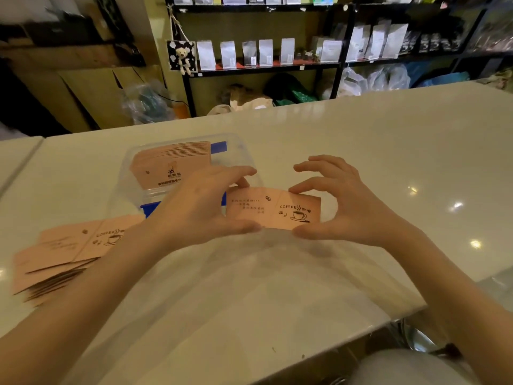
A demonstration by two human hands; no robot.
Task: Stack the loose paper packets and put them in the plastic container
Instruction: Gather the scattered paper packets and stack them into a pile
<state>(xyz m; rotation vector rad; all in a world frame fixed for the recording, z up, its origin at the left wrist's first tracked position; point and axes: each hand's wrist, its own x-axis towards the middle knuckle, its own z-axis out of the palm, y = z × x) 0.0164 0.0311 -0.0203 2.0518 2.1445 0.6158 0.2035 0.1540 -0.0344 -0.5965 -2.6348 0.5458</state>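
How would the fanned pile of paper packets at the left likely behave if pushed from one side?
The pile of paper packets is already splayed, so it would probably slide apart further. The white table looks glossy, so slipping seems likely.

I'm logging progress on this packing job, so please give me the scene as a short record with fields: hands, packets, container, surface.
left hand: holds the left end of the held packet
right hand: holds the right end, fingers curled
held packet: pink paper, coffee cup print, flat, just above the table
loose packets: fanned pile at the table's left, not yet stacked
plastic container: clear, open, blue clips, behind the left hand
packets in container: a neat stack already inside
table: white, glossy
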